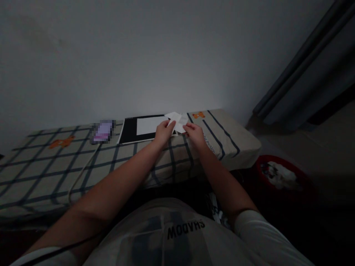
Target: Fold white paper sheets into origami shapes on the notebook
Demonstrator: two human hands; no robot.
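Between my two hands is a folded piece of white paper [181, 119], raised a little over the bed. My left hand [164, 132] pinches its left side between thumb and fingers. On the lower right part of the paper, my right hand [194, 133] closes with thumb and fingertips. Behind and left of the hands lies a black board or pad [129, 130] with a pale edge. A white sheet [148, 126] rests flat on it, its right end hidden by the paper and my left hand.
A checked cloth [122, 159] with orange bear prints covers the bed. Left of the pad lies a blurred-out phone-like device [102, 131] with a pale cable [83, 170]. On the floor at right stands a red basin [302, 181] holding white cloth. A wall rises behind; a grey curtain [302, 70] hangs right.
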